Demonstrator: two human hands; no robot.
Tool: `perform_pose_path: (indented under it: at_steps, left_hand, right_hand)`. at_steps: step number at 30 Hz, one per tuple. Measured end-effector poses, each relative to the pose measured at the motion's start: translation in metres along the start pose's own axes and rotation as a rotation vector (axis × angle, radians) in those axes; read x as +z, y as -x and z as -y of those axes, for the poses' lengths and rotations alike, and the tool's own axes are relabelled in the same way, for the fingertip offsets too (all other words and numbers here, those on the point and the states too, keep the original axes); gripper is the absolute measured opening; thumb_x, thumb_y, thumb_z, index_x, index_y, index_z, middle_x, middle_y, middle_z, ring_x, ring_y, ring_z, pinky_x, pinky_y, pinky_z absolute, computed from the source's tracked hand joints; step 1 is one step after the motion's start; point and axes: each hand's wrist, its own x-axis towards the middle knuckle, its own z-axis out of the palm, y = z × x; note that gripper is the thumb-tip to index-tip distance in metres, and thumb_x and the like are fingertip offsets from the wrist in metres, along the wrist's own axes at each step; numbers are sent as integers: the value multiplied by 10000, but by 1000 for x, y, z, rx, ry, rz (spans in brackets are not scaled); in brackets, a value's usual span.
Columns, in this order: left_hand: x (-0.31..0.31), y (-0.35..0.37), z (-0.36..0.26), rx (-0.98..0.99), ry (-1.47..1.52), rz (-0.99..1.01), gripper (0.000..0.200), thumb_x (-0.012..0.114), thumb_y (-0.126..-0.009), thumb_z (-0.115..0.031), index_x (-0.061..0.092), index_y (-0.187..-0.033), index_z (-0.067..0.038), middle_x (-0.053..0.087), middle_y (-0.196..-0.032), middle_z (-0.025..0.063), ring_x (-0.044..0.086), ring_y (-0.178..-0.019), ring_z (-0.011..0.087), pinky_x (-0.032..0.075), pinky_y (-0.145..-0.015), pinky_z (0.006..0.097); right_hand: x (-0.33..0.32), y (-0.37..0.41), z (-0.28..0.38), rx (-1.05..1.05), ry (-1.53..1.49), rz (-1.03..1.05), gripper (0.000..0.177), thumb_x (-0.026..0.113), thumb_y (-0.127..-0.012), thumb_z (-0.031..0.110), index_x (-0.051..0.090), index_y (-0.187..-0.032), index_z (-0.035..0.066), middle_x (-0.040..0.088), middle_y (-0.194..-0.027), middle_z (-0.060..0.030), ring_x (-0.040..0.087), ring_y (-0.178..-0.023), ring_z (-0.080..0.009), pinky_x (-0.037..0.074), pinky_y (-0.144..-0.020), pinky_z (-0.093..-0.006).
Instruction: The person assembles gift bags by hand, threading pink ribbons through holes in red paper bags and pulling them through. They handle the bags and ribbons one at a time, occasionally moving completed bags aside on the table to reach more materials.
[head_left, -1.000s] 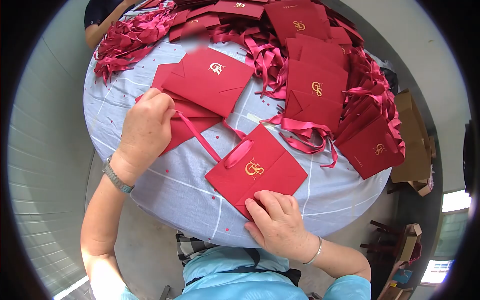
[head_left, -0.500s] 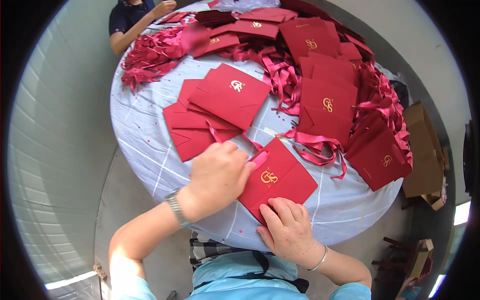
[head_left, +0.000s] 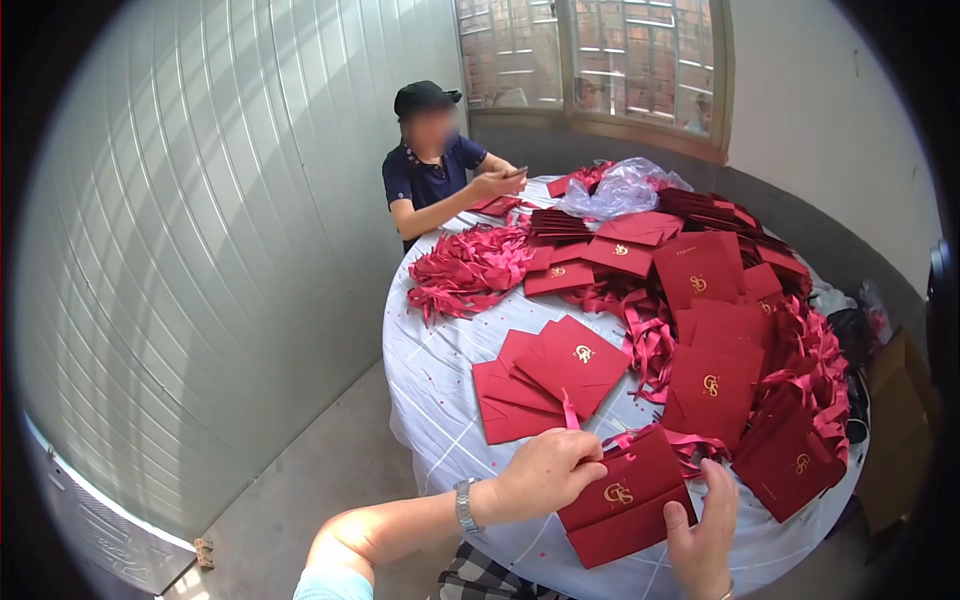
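Note:
A red paper envelope with a gold monogram lies flat on the table before me, with a fold line across its front. My left hand is closed at its upper left edge, pinching a pink-red ribbon whose end sticks up above the fingers. At the envelope's right side is my right hand, fingers apart, thumb touching the edge. Just beyond my left hand rests a loose stack of similar envelopes. More ribbon lies behind the envelope I handle.
Piles of red envelopes and a ribbon heap cover much of the round table. Clear plastic wrap lies at the back. Across the table, a person in a dark cap holds a small dark object. A cardboard box stands right.
My view has tilted up, bringing the other person and window into sight. My right hand has shifted from the envelope's lower edge to its right side; my left stays at the ribbon.

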Motion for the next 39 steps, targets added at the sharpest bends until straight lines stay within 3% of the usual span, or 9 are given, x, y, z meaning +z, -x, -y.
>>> perform_pose_path:
  at_steps: [2, 4, 14, 16, 18, 23, 29, 31, 39]
  left_hand:
    - [0, 3, -1, 17, 45, -10, 175, 688, -832, -171, 606, -824, -18, 632, -777, 152, 620, -805, 339, 488, -695, 421]
    - [-1, 6, -1, 28, 96, -22, 167, 690, -831, -154, 602, -826, -13, 627, -771, 151, 614, -797, 335, 486, -697, 412]
    - [0, 11, 27, -3, 230, -154, 220, 703, -841, -97, 621, -1028, -14, 640, -957, 96, 616, -808, 208, 504, -706, 318]
    - [1, 13, 31, -134, 327, -235, 238, 679, -864, -45, 623, -1095, -25, 633, -1021, 43, 598, -826, 95, 495, -690, 237]
    - [-1, 16, 35, -169, 331, -324, 230, 668, -874, -32, 615, -1098, -22, 631, -1032, 35, 588, -842, 82, 495, -713, 232]
    - [0, 26, 36, -193, 521, -522, 213, 600, -913, 22, 581, -1121, -17, 610, -1019, 29, 560, -852, 67, 474, -747, 217]
    - [4, 35, 26, 64, 195, -379, 181, 653, -811, 38, 630, -982, -19, 641, -956, 125, 628, -865, 263, 503, -753, 348]
    - [8, 36, 24, 45, 232, -354, 170, 662, -792, 36, 634, -950, -22, 641, -922, 135, 623, -881, 310, 502, -775, 372]
    - [5, 78, 25, 198, 141, -511, 225, 647, -738, 88, 645, -927, -33, 655, -910, 119, 637, -790, 287, 510, -698, 365]
  right_hand:
    - [-6, -6, -5, 109, -141, 106, 506, 722, -847, 233, 542, -1238, -32, 618, -1153, -149, 593, -1053, -254, 449, -919, -362]
    - [-7, -8, -10, 502, -819, 437, 470, 744, -851, 212, 555, -1192, -50, 665, -1058, -95, 628, -919, -151, 497, -828, -291]
    - [-23, -27, 7, 315, -640, 121, 248, 730, -855, 120, 625, -1014, -37, 656, -846, -13, 558, -752, -64, 458, -692, -222]
    - [-30, -31, 14, 187, -388, 45, 225, 717, -833, 72, 637, -1017, -29, 679, -884, -53, 590, -772, -109, 461, -676, -246]
    - [-36, -35, 21, -182, -53, 27, 345, 663, -895, 131, 624, -1221, 25, 663, -1120, -173, 639, -967, -333, 493, -879, -425]
    - [13, -5, 60, -422, 226, 307, 404, 622, -795, 67, 628, -1196, 18, 657, -1107, -143, 622, -923, -287, 500, -812, -395]
    - [35, 13, 64, -415, 261, 548, 425, 650, -777, 153, 614, -1181, 25, 631, -1130, -134, 597, -955, -285, 495, -797, -392]
    - [24, 3, 67, -283, -47, 680, 452, 696, -768, 177, 612, -1180, 11, 634, -1134, -151, 599, -967, -305, 494, -822, -404]
    - [3, -22, 35, -148, -125, 416, 290, 664, -875, 105, 630, -1132, -24, 660, -1098, -198, 621, -971, -359, 490, -868, -416]
